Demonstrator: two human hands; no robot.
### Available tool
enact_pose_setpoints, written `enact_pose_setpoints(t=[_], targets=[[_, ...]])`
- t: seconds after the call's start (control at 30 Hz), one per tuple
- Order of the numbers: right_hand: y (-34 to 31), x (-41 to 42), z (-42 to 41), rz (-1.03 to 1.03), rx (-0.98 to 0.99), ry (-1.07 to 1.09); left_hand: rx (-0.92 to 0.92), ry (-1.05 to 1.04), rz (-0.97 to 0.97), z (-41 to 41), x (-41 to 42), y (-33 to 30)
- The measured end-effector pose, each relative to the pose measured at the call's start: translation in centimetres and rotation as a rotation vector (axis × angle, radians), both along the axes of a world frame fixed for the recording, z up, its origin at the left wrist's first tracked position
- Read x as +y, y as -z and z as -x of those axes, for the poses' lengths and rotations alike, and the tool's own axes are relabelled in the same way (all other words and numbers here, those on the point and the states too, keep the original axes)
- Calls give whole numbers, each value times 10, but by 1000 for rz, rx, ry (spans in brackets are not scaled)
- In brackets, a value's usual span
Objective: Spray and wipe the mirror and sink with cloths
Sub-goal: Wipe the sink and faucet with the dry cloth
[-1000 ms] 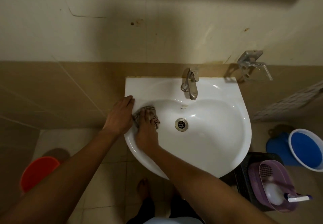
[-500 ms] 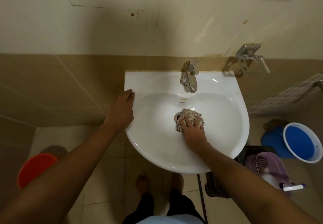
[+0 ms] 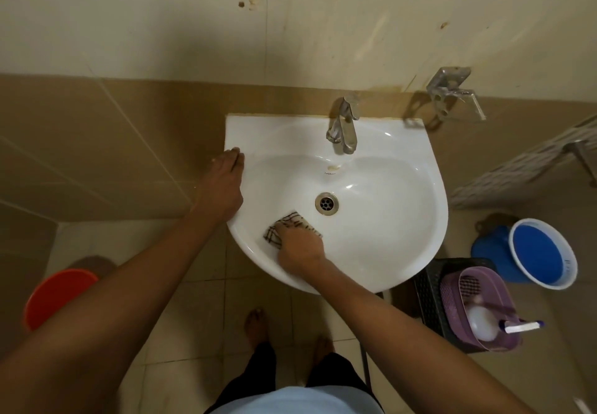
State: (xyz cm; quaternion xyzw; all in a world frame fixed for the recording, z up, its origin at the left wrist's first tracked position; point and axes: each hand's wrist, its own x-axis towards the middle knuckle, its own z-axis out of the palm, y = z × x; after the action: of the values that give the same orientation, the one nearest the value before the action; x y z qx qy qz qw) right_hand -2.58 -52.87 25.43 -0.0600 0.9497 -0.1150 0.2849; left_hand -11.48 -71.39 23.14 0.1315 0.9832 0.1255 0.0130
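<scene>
A white wall-mounted sink [image 3: 403, 220] fills the middle of the view, with a steel tap [image 3: 343, 126] at its back and a drain [image 3: 326, 203] in the bowl. My right hand [image 3: 298, 245] presses a checked cloth [image 3: 290, 223] against the bowl's near left slope, just below and left of the drain. The hand covers much of the cloth. My left hand [image 3: 223, 184] rests flat on the sink's left rim, holding nothing. No mirror is in view.
A purple basket [image 3: 465, 300] with a white bottle [image 3: 483, 323] sits in a black crate at the right. A blue bucket [image 3: 542, 252] stands further right, an orange bucket [image 3: 55, 294] at the left. My bare feet [image 3: 258, 320] are under the sink.
My right hand slid the cloth from the bowl's left wall across to the drain, then back down to the near left of the bowl. My left hand stayed on the rim.
</scene>
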Motion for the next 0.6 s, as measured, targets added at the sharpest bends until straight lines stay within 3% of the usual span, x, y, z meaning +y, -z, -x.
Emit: enact_pose_setpoints(t=[0.17,0.33,0.53,0.6], targets=[[-23,6,-6,117,-57,-112,-107,-90,69,-4,11,-12],[-54,27,-2,336,-227,-150,-171,-189,-1,-21,27,-20],[-66,88,-7,1056,-576,401,-1,-386,-388,-71,58,-42],[-67,107,-16,1304,-661,579,-33,-509,-587,-90,76,-57]])
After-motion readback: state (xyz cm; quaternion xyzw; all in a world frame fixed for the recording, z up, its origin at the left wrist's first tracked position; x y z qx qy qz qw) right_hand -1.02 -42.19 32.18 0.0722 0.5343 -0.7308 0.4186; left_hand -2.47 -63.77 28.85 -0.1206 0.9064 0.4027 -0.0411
